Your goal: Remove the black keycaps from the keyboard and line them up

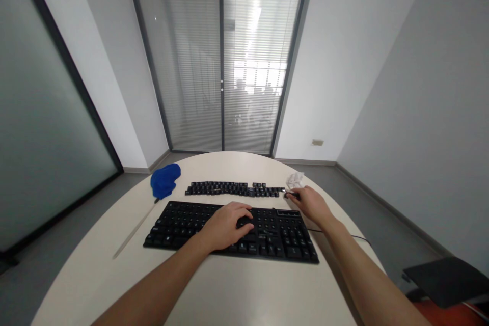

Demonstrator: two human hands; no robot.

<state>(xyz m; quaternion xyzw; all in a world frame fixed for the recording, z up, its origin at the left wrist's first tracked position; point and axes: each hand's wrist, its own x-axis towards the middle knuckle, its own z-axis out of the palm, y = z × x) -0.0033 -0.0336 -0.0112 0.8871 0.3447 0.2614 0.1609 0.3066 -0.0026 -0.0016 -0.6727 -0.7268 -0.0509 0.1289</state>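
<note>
A black keyboard point(294, 237) lies across the table in front of me, with gaps among its keys near the middle. My left hand point(229, 224) rests on it, thumb and fingers apart. Beyond the keyboard, loose black keycaps point(219, 188) are lined up in rows. At the right end of these rows is my right hand point(307, 201), its fingers closed in a pinch around a small dark object point(292, 194) too small to name. A crumpled white tissue point(295, 179) lies just behind that hand.
A blue cloth point(165, 181) and a thin pale stick point(133, 232) lie at the left on the round white table point(244, 290). The keyboard cable point(361, 238) runs over the right edge. A black and red chair point(451, 280) stands at the lower right.
</note>
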